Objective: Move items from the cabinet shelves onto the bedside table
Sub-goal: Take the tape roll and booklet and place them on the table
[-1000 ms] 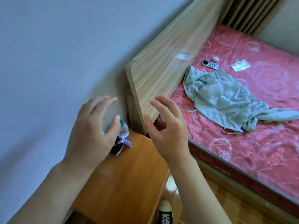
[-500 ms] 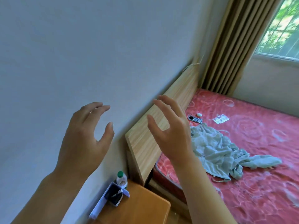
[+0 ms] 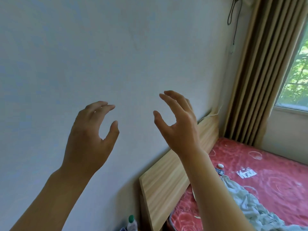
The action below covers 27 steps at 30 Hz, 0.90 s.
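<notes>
Both my hands are raised in front of the pale wall and hold nothing. My left hand (image 3: pixel 90 135) has loosely curved fingers with the thumb apart. My right hand (image 3: pixel 179 124) is higher, its fingers spread and relaxed. Far below, at the bottom edge, stands a small clear bottle with a green cap (image 3: pixel 132 223); the bedside table under it is out of view. No cabinet shows in this view.
A light wooden headboard (image 3: pixel 166 180) runs along the wall. The bed has a red patterned mattress (image 3: pixel 266 189) with a crumpled grey-green cloth (image 3: pixel 246 202), a small white object (image 3: pixel 220 165) and a foil packet (image 3: pixel 246 172). Brown curtains (image 3: pixel 260 72) hang beside a window.
The view has tilted upward, so the bedside table and box have slid out of sight. Both hands have risen higher against the wall, still holding nothing.
</notes>
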Motion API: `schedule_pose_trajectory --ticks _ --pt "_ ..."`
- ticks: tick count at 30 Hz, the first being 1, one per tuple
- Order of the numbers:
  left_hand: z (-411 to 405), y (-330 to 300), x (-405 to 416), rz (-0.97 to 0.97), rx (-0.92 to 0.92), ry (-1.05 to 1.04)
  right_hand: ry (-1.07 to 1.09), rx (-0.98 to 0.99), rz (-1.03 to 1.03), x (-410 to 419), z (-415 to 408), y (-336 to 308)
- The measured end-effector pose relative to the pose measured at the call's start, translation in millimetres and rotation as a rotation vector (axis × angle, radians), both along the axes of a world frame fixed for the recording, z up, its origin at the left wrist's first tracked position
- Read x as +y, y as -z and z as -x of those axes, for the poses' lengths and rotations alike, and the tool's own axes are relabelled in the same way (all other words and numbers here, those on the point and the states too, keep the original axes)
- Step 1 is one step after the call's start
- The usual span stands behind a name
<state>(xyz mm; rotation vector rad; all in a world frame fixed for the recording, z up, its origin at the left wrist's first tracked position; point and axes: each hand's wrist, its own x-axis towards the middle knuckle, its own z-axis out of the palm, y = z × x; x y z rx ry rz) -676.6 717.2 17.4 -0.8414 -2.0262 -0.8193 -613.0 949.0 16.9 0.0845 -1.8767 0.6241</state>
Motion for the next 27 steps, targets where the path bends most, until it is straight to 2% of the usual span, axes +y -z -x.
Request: schedule_pose_trajectory --ticks 10,20,27 --pt "-50.2 -74.6 -20.8 -0.052 0.175 -0.025 0.002 0.081 -0.088 -15.7 -49.1 -80.3" --pt "-84.3 -119.5 -58.7 -0.135 0.308 0.163 0.247 0.115 -0.200 -64.3 -143.1 -135.8" --pt "-119.3 -135.6 -104.0 -0.151 0.287 0.309 0.390 0.108 -0.262 -131.1 -209.9 -155.7"
